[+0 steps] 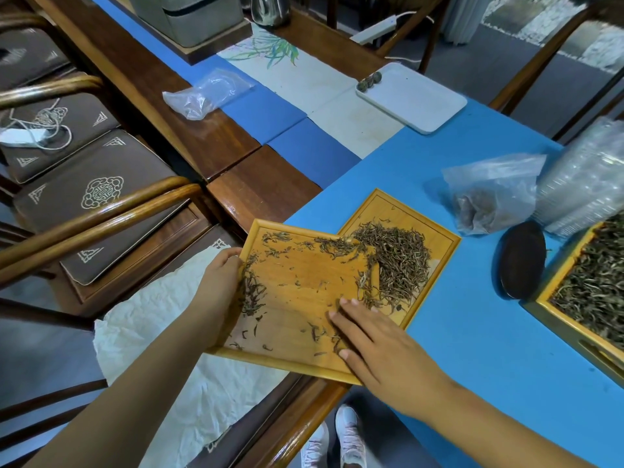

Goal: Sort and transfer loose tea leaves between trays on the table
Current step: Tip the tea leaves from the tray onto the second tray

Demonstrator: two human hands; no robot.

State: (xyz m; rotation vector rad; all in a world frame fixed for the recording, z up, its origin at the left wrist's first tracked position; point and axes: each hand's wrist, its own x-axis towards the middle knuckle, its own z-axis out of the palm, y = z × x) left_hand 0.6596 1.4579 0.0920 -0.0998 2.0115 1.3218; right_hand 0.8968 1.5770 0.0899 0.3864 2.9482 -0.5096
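Tea leaves (398,261) under flat right hand (374,346) on tilted tray (297,361), left hand's (219,282) grip seemingly around its edge.

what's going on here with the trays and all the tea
A person is moving loose tea leaves between two small bamboo trays. The left hand grips the left edge of the near tray, which overlaps the far tray. The right hand lies flat with straight fingers on the near tray, among the scattered leaves. A heap of tea leaves already lies in the far tray. A fuller tray of tea sits at the right.
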